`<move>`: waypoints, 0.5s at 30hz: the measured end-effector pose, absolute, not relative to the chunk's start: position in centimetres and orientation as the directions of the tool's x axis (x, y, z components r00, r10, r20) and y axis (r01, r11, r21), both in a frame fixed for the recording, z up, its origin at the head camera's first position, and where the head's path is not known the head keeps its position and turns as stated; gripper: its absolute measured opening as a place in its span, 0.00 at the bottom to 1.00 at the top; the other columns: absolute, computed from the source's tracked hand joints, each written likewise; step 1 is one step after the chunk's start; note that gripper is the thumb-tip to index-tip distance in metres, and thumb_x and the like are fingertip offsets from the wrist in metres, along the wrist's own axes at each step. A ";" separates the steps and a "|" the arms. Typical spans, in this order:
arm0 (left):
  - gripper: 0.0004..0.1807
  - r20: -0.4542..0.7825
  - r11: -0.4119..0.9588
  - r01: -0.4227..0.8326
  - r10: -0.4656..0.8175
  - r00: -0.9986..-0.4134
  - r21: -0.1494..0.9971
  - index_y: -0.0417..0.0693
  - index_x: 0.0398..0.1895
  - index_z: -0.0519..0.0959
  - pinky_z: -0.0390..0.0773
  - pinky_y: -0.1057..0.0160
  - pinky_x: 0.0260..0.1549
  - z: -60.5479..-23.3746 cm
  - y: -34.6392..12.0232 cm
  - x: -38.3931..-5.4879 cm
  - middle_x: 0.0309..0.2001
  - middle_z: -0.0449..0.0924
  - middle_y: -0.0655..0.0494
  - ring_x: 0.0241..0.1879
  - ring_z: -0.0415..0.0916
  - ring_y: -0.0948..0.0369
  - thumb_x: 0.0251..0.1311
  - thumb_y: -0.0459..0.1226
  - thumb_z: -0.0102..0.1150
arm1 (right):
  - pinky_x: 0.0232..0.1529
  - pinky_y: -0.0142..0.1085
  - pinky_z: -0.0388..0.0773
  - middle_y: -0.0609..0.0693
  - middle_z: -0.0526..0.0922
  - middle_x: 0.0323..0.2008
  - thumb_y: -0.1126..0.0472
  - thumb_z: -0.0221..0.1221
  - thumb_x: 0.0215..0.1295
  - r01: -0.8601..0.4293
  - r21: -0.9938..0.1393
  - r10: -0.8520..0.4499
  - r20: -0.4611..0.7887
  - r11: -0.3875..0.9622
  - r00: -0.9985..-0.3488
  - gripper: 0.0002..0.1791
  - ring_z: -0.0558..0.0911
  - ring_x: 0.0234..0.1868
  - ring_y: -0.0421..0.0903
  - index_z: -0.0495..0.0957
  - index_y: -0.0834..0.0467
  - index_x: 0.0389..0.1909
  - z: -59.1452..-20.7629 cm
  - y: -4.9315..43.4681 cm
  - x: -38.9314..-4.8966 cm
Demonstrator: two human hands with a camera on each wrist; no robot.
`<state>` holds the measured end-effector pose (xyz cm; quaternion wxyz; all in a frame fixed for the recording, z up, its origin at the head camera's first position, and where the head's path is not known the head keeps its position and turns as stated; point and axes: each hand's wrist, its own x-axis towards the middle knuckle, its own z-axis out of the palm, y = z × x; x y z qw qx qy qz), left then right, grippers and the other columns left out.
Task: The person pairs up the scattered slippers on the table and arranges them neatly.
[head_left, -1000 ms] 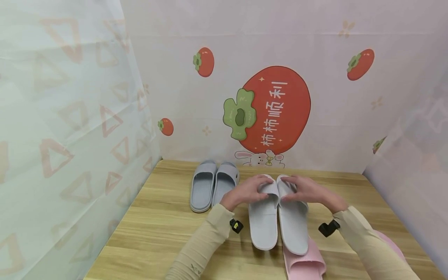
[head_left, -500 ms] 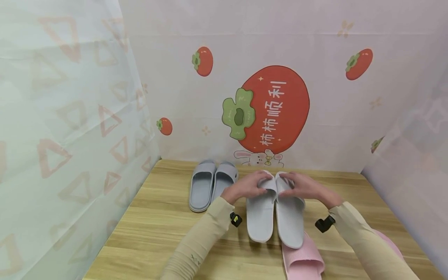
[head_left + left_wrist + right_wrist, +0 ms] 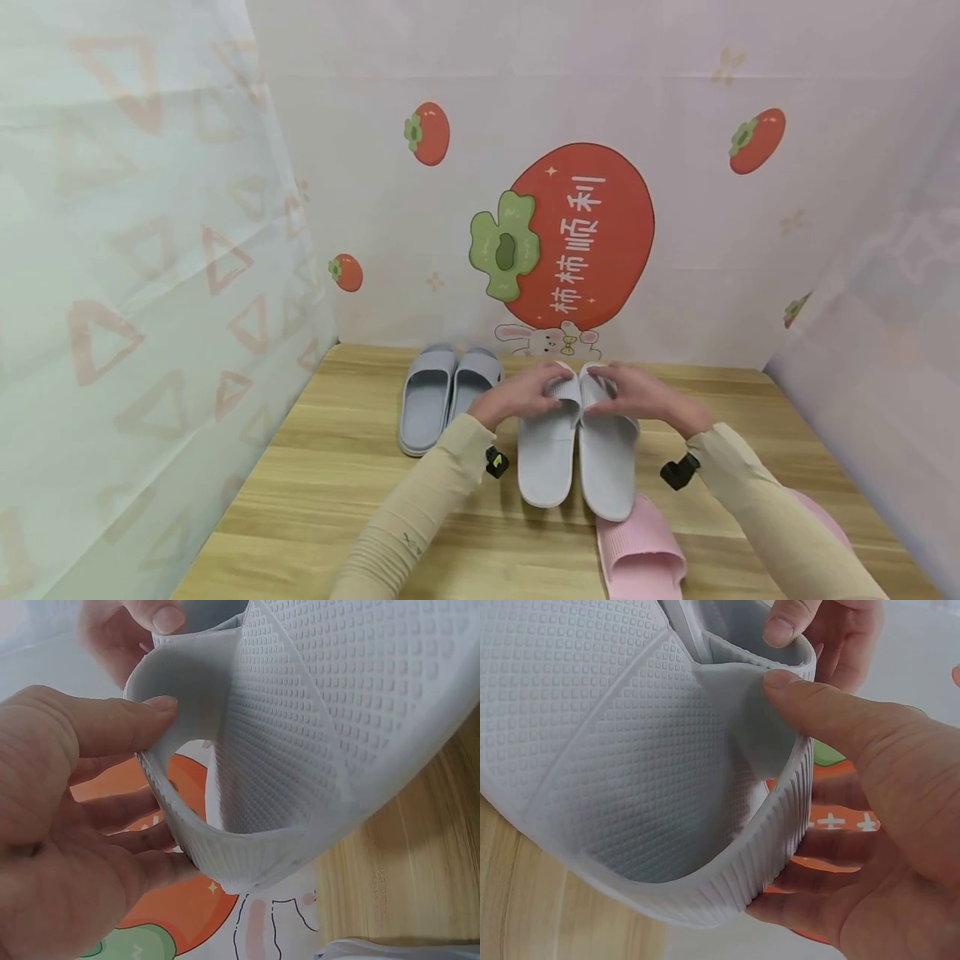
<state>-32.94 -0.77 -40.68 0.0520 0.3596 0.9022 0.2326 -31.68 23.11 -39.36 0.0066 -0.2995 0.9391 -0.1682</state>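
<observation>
Side by side, two light grey slippers are held up off the wooden surface, toes toward the back wall. My left hand (image 3: 521, 393) grips the ribbed strap of the left slipper (image 3: 546, 467); in the left wrist view the thumb lies inside the strap and the fingers outside. The right slipper (image 3: 609, 475) is gripped the same way by my right hand (image 3: 637, 393), its thumb inside the strap in the right wrist view. The slippers touch or nearly touch along their inner edges. Each wrist view shows a dotted insole.
A pair of blue-grey slippers (image 3: 427, 404) stands at the back left, partly behind my left wrist. A pink slipper (image 3: 643, 546) lies at the front, just below the right slipper's heel. Another pink thing (image 3: 821, 517) shows behind my right sleeve. Printed cloth walls (image 3: 390, 200) enclose the wooden surface (image 3: 300, 517).
Both hands have carried the light grey slippers toward the back wall and slightly left, with the grip kept. More of the pink slipper's front shows. The view has shifted slightly.
</observation>
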 end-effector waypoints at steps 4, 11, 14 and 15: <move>0.27 0.077 0.627 0.626 0.675 -0.734 0.463 0.50 0.66 0.71 0.66 0.60 0.68 -40.5 -1.0 -33.2 0.69 0.67 0.54 0.69 0.65 0.58 0.63 0.37 0.60 | 0.35 0.38 0.75 0.62 0.80 0.48 0.43 0.71 0.51 -0.557 -0.324 -0.563 0.085 0.765 -0.822 0.43 0.77 0.39 0.48 0.72 0.63 0.64 -39.3 22.8 -32.0; 0.27 0.086 0.629 0.626 0.671 -0.737 0.460 0.50 0.66 0.71 0.65 0.61 0.68 -40.8 -1.3 -34.0 0.69 0.67 0.54 0.68 0.65 0.59 0.63 0.36 0.61 | 0.39 0.41 0.77 0.62 0.80 0.49 0.43 0.71 0.52 -0.550 -0.318 -0.560 0.070 0.772 -0.826 0.43 0.77 0.42 0.49 0.72 0.64 0.64 -39.4 22.5 -32.8; 0.27 0.086 0.637 0.630 0.670 -0.738 0.445 0.50 0.66 0.71 0.64 0.60 0.69 -40.9 -1.3 -34.4 0.70 0.67 0.55 0.70 0.63 0.59 0.63 0.36 0.60 | 0.41 0.43 0.77 0.63 0.80 0.50 0.43 0.71 0.52 -0.562 -0.316 -0.570 0.079 0.764 -0.818 0.43 0.78 0.43 0.50 0.72 0.65 0.64 -39.4 22.3 -33.3; 0.27 0.087 0.638 0.633 0.671 -0.737 0.440 0.50 0.66 0.71 0.63 0.60 0.70 -41.0 -1.3 -34.5 0.70 0.67 0.54 0.71 0.63 0.58 0.63 0.36 0.60 | 0.42 0.43 0.77 0.62 0.81 0.51 0.44 0.71 0.51 -0.567 -0.316 -0.574 0.080 0.760 -0.815 0.43 0.78 0.44 0.50 0.72 0.65 0.63 -39.5 22.3 -33.5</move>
